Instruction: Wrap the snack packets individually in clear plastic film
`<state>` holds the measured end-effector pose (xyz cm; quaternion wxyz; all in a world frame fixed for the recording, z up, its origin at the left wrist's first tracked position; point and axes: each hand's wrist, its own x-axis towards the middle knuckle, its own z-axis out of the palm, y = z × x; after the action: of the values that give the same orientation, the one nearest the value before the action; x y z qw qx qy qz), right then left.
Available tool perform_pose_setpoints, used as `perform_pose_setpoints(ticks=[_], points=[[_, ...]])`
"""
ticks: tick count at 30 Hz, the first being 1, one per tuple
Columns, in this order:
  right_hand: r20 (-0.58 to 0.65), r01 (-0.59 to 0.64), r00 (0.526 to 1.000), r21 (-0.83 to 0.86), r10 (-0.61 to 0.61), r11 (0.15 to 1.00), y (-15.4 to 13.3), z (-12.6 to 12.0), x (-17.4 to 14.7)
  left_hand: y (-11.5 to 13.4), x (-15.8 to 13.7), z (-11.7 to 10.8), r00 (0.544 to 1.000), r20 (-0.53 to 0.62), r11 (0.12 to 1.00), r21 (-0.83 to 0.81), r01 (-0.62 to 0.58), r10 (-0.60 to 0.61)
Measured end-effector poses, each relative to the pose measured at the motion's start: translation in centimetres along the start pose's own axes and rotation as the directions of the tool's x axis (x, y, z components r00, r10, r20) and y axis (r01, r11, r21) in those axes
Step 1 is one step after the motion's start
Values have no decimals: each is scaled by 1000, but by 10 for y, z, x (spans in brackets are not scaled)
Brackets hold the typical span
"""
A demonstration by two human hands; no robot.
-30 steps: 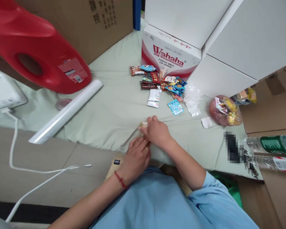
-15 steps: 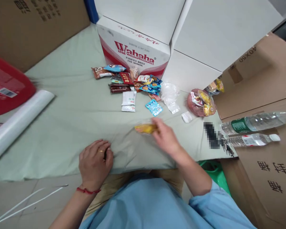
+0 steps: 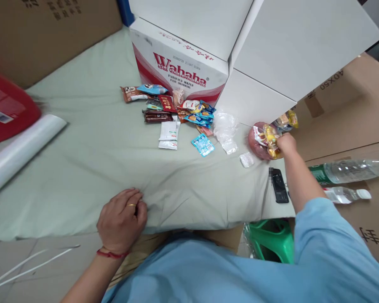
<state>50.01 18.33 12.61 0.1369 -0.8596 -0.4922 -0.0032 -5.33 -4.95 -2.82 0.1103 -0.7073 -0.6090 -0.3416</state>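
Note:
At the right end of the cloth-covered table, my right hand [image 3: 286, 144] is at the rim of a pinkish bowl [image 3: 255, 147]. Its fingers are closed on a yellow-wrapped snack [image 3: 274, 151], partly hidden by the hand. Several yellow snacks and a white-and-red packet [image 3: 258, 134] lie in the bowl. My left hand [image 3: 122, 216] rests near the table's front edge, fingers curled together, nothing visible in it. Farther back lie a blue packet [image 3: 203, 145], white packets [image 3: 168, 134], brown bars [image 3: 158, 116] and a pile of small blue packets [image 3: 200, 120].
A Wahaha carton [image 3: 180, 63] stands at the back beside white boxes [image 3: 265, 50]. Clear plastic wrap [image 3: 225, 128], a small white packet [image 3: 246, 159] and a black phone [image 3: 280, 185] lie near the bowl. Bottles [image 3: 350, 170] are at right, a green stool [image 3: 271, 240] below, a white roll [image 3: 22, 155] at left.
My right hand has moved from mid-table to the bowl at the right, carrying the yellow-wrapped snack. My left hand has stayed on the table. The view has shifted slightly.

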Motion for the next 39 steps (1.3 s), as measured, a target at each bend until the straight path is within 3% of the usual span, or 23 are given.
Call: perform_pose_setpoints(ticks=[3, 6, 11, 14, 17, 18, 20, 23, 25, 27, 29, 32, 36, 39], points=[[-41, -111, 994, -182, 105, 977, -7, 15, -4, 0, -1, 0, 1000, -8, 1000, -4, -1, 1], [-46, -113, 994, -317, 104, 942, -9, 16, -6, 0, 0, 0, 1000, -23, 1000, 7, -19, 19], [-56, -89, 996, -320, 75, 943, -4, 4, -7, 1, 2, -1, 999, -20, 999, 11, -37, 38], [-258, -115, 964, -195, 62, 974, 3, -5, -18, 2, 3, -2, 999, -16, 999, 6, -34, 34], [-457, 135, 872, -124, -177, 983, 7, 2, -51, 2, 3, -3, 999, -13, 999, 10, -35, 35], [-425, 263, 857, -130, -293, 956, 8, 10, -67, 3, 4, -3, 999, -12, 999, 10, -35, 35], [-185, 457, 860, -133, -475, 879, 9, 34, -103, 3, 3, -3, 999, -10, 999, 8, -35, 35], [60, 463, 886, -125, -459, 878, 5, 74, -155, 3, 3, -3, 1000, -8, 1000, 10, -29, 29], [122, 459, 886, -81, -448, 885, -1, 90, -179, 3, 4, -4, 1000, -4, 999, 14, -30, 30], [121, 514, 853, -20, -508, 858, -8, 94, -189, 4, 4, -4, 999, 0, 999, 17, -34, 34], [16, 543, 840, -20, -542, 840, -14, 91, -186, 4, 4, -4, 999, -3, 999, 14, -34, 34], [-210, 446, 864, -109, -459, 889, -16, 84, -160, 3, 3, -2, 999, -15, 1000, 10, -28, 28], [-217, 366, 893, -158, -394, 917, 3, 87, -120, 3, 0, -1, 1000, -3, 1000, 7, -10, 10], [-228, 352, 904, -82, -362, 932, 35, 89, -107, 2, -1, -1, 1000, 19, 1000, 2, 13, -13]])
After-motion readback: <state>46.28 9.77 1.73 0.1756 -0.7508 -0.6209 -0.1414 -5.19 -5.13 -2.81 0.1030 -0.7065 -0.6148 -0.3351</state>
